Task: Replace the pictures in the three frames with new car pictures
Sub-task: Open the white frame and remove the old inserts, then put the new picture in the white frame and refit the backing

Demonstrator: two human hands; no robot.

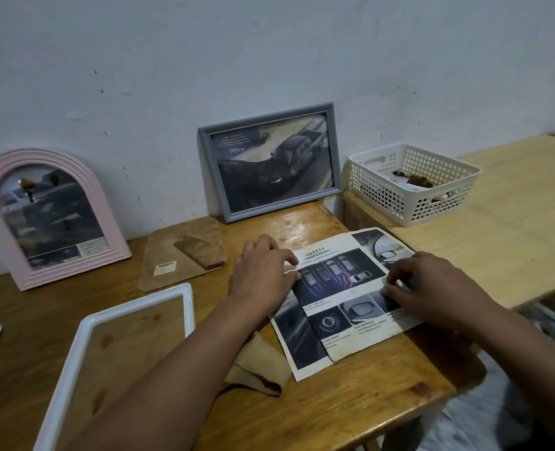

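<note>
While we sort out which print goes in next, we keep two glossy car brochure pages (344, 294) flat on the worn wooden table (351, 411), one over the other. Our left hand (263, 271) pinches the top sheet's left edge and our right hand (432, 288) presses curled fingertips on its right edge, probably to square it up. The white rectangular plastic frame (132, 317) lies flat and open beside us, seemingly waiting for a picture, with its brown fibreboard backing (185, 252) set aside behind it. The pink arched frame (51, 219) and grey rectangular frame (269, 161) lean on the wall, already holding car prints.
</note>
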